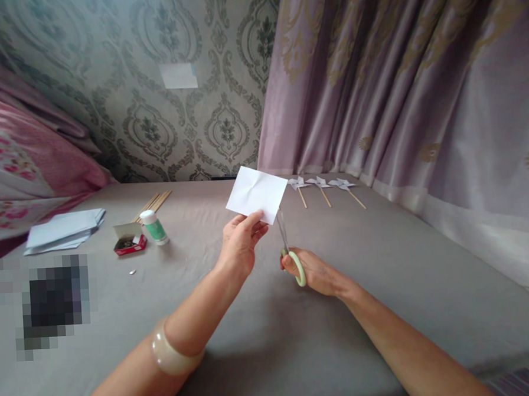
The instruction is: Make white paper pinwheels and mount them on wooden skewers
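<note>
My left hand [243,237] pinches a white sheet of paper [258,192] by its lower edge and holds it up above the grey cloth. Faint crease marks show near the middle of the sheet. In my right hand [312,269] is a pair of scissors [297,266] with pale green handles, its fingers wrapped round them. The blades point upward, close to the paper's lower right corner; whether they touch it I cannot tell. Behind, at the right, three white paper pinwheels [342,184] on wooden sticks lie in a row.
At the left lie a stack of paper sheets [64,229], several wooden sticks [154,205], a glue bottle [154,227] and an open red box [130,244] of small dark items. A tiny white scrap [132,271] rests nearby. A pixelated dark patch hides the lower left. Curtains [373,68] border the right.
</note>
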A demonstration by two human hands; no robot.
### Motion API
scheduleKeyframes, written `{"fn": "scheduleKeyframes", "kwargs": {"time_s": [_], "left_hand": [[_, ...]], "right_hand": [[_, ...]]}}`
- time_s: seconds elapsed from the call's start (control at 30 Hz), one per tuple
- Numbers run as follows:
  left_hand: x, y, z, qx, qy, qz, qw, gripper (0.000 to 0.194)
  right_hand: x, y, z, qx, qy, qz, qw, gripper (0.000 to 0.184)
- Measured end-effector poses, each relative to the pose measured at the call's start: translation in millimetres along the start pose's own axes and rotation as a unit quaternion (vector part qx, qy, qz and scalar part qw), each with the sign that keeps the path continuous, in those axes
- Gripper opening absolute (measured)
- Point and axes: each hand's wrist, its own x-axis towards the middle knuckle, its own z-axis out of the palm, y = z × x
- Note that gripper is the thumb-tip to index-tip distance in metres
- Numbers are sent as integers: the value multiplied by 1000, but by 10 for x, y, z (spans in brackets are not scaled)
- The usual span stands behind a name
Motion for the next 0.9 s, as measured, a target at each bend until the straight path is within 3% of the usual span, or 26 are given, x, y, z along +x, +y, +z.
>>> {"fn": "scheduleKeyframes", "kwargs": {"time_s": [0.47, 0.9], "left_hand": [[16, -124, 2, -7, -3, -1, 1000, 17], [-3, -144, 13, -11, -17, -15, 1000, 11]], "right_hand": [[10, 40, 42, 33, 24, 24, 999, 56], [10, 0, 39, 50, 28, 51, 997, 63]]}}
